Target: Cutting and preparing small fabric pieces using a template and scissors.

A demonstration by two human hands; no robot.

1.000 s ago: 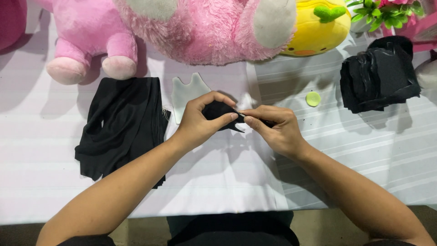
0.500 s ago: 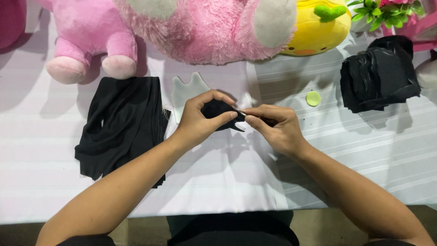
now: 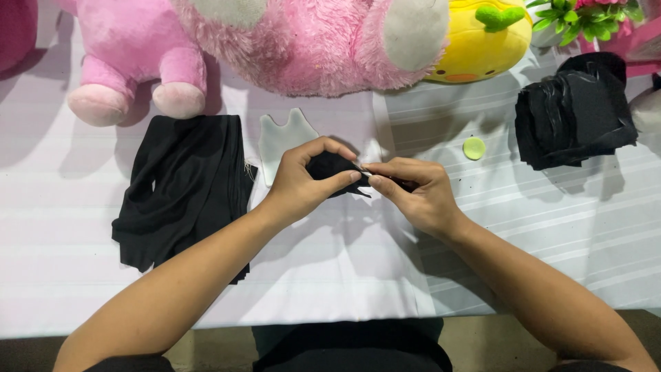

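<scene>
We are looking down on a white cloth-covered table (image 3: 82, 275) and working at its centre. Our left hand (image 3: 303, 182) is curling around a small black fabric piece (image 3: 329, 167), thumb below and fingers above, pinching it firmly. Our right hand (image 3: 416, 196) is meeting it from 3 o'clock, with thumb and forefinger pressed narrowly together at the piece's right edge; something thin and pale is showing at the fingertips, but we cannot tell whether it is a needle, a pin or a thread. The piece is sitting between the two hands, mostly in the left grip, with a dark corner sticking out below toward 5 o'clock. As for progress, we are judging this as mid-way work on one small piece: a sizeable black cloth (image 3: 182, 186) is lying flat at 9 o'clock of the hands, and a pile of black pieces (image 3: 575, 114) is resting at 2 o'clock, though we cannot tell which are finished and which are waiting. A pale template shape (image 3: 282, 138) is lying just behind the left hand at 11 o'clock, touching the cloth's edge. A small green disc (image 3: 474, 148) is sitting at 2 o'clock, apart from the pile. Along 12 o'clock, a pink plush toy (image 3: 131, 48), a bigger fluffy pink toy (image 3: 317, 41) and a yellow plush toy (image 3: 475, 45) are lining the far edge.
</scene>
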